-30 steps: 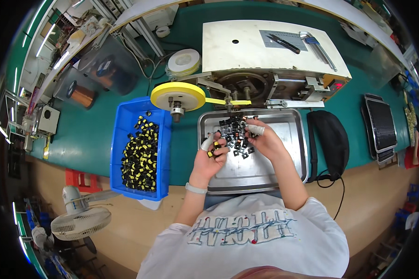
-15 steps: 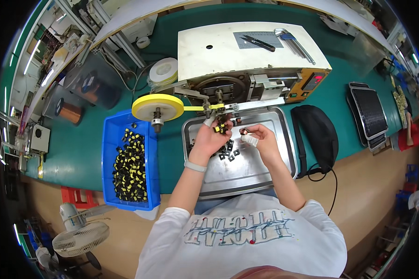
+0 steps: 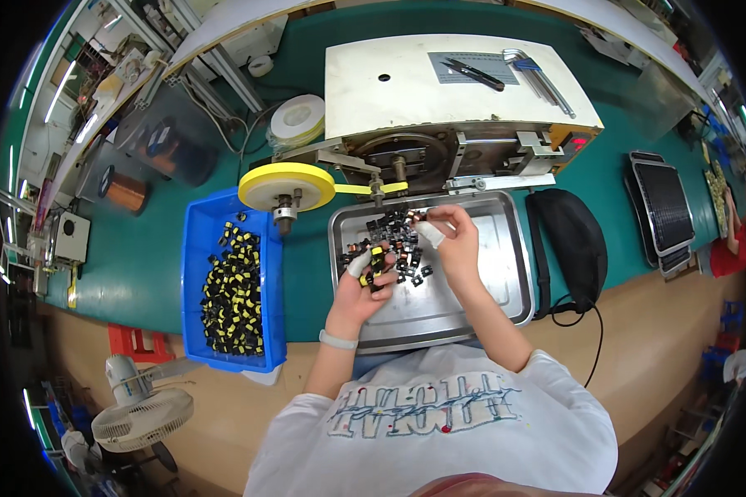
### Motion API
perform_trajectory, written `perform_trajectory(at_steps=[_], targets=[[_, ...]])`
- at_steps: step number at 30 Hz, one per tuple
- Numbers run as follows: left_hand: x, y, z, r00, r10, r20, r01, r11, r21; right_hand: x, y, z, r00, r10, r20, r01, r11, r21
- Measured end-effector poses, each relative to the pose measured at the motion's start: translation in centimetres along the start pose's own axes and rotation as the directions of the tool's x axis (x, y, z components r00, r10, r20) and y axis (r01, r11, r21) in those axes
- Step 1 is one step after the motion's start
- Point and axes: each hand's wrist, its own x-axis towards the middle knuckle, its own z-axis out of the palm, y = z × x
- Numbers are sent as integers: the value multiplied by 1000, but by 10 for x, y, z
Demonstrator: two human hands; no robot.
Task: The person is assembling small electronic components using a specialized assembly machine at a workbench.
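Several small black coil bobbins wrapped in yellow tape [image 3: 378, 258] lie in my left hand [image 3: 361, 291], its fingers curled round them over the left part of a metal tray [image 3: 481, 302]. A white cover sits on its thumb. Farther right, my right hand [image 3: 457, 245] has thumb and forefinger closed on a small copper-wound bobbin [image 3: 418, 216] at the edge of a heap of black bobbins [image 3: 389, 225]. White wrapping covers this thumb too. Above the hands, yellow tape runs from a tape roll [image 3: 286, 187] to a metal guide on the white winding machine [image 3: 464, 95].
Left of the tray stands a blue bin [image 3: 192, 282] full of yellow-taped bobbins. A black pouch [image 3: 568, 248] lies right of the tray, with stacked black trays [image 3: 661, 203] beyond. A cutter [image 3: 475, 74] and hex keys [image 3: 539, 81] rest on the machine. A fan [image 3: 141, 414] stands lower left.
My left hand has drawn back from the tape guide toward me, with the taped bobbins in it. My right hand has moved up and slightly left to the heap, which now shows more fully.
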Motion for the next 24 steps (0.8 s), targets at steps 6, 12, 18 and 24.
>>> perform_trajectory(at_steps=[6,12,18,24], targets=[[-36,5,-1,988,141,-64,-142,990,-17,13,26,22,979,-197,52,202,973,-115],[-48,9,-15,990,141,-5,-141,985,-100,10,30,24,961,-276,8,273,946,-175],[-49,11,-12,988,150,-19,-152,983,-100,8,35,34,954,-291,-68,281,952,-121],[-50,10,-1,989,145,-10,-146,984,-103,19,37,41,887,-458,-57,405,832,-379]])
